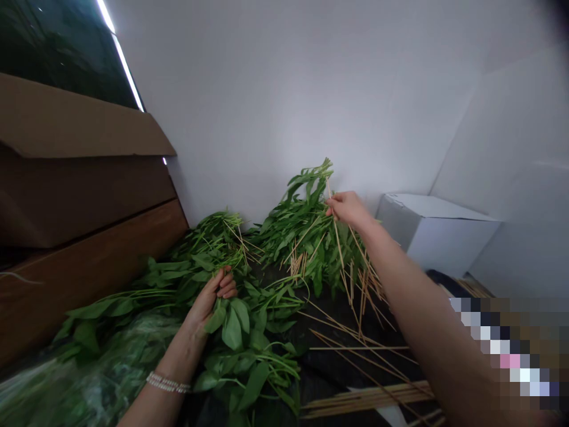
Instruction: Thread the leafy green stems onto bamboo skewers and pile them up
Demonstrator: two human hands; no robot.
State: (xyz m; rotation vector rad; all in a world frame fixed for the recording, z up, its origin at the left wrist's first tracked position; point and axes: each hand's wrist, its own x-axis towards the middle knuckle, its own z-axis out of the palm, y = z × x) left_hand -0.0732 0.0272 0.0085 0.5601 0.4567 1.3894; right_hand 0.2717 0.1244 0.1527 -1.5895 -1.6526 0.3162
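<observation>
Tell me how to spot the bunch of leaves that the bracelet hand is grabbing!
Start at the brown boxes on the left and follow the greens below them toward the middle. There the left hand, a bracelet on its wrist, grips one bunch. Unlike the tall heap by the wall, where the right hand pinches straws, its broad leaves droop toward the camera.

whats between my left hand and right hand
In the head view, a heap of leafy greens crossed by pale straw strands fills the stretch between the left hand, which grips greens, and the raised right hand, which pinches strands.
</observation>
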